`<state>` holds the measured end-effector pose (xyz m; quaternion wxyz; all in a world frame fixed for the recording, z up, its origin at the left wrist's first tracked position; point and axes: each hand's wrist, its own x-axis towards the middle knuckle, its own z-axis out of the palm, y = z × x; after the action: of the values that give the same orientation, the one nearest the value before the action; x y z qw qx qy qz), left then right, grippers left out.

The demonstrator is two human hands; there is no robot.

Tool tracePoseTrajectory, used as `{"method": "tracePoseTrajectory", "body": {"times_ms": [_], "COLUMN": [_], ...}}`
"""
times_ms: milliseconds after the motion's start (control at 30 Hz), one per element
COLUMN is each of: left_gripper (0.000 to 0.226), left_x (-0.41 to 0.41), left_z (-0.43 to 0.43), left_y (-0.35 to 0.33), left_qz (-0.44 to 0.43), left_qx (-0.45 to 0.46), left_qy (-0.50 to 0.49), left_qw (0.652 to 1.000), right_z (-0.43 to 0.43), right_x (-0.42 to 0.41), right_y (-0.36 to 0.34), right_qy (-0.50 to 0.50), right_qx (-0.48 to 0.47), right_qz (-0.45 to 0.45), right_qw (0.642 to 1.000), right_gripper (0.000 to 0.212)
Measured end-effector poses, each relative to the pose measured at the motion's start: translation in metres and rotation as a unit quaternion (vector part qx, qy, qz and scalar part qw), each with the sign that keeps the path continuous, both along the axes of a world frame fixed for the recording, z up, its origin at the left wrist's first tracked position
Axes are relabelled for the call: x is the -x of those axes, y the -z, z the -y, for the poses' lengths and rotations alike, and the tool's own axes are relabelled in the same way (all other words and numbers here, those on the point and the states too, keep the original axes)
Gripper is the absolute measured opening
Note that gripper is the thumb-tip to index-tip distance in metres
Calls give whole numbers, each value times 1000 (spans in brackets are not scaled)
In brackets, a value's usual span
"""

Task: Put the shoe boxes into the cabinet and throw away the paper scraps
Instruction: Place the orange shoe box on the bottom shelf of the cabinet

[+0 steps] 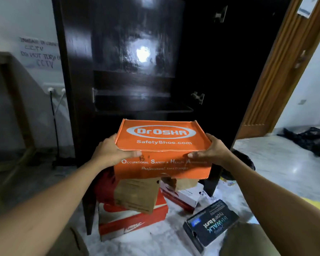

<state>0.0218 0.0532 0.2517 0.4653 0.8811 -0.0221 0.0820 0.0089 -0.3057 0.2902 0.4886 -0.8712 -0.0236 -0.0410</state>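
We are gripping an orange shoe box (163,148) with our left hand (113,152) and right hand (213,151), holding it up before the open dark cabinet (137,52), above other boxes (133,215) on the floor.

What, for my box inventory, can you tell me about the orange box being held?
The orange shoe box looks like cardboard, lid shut, edges worn. White print: a Dr.OSHA oval and SafetyShoe.com on the lid, more lettering on the front, plus a handwritten mark. It is held roughly level before the dark cabinet, above other boxes. The left hand grips its left end, the right hand its right end, thumbs on the front.
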Motion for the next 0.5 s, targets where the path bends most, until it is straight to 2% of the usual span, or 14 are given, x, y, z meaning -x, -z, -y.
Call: {"method": "tracePoseTrajectory", "body": {"times_ms": [67,133,267,333,400,500], "left_gripper": [100,100,103,114,114,104], "left_x": [-22,-44,-93,-117,-142,-177], "left_z": [-4,-6,-9,-11,-14,-17], "left_y": [-1,4,29,47,64,85], "left_qz": [-16,-28,-26,-23,-21,-16], "left_qx": [2,-7,-1,19,45,76], "left_qy": [10,9,-46,-59,-69,-86], "left_qw": [1000,1000,999,998,996,993], "right_z": [-3,-7,-12,-15,-21,-31], "right_x": [-27,-55,-128,-167,-205,-258], "right_y": [4,12,42,61,79,105], "right_qy": [2,-7,-35,-58,-77,-109], "right_qx": [4,1,-22,-39,-68,-96], "right_qz": [3,6,9,3,-11,-6], "right_qw": [1000,1000,999,998,995,989], "right_gripper": [103,93,76,88,103,102]}}
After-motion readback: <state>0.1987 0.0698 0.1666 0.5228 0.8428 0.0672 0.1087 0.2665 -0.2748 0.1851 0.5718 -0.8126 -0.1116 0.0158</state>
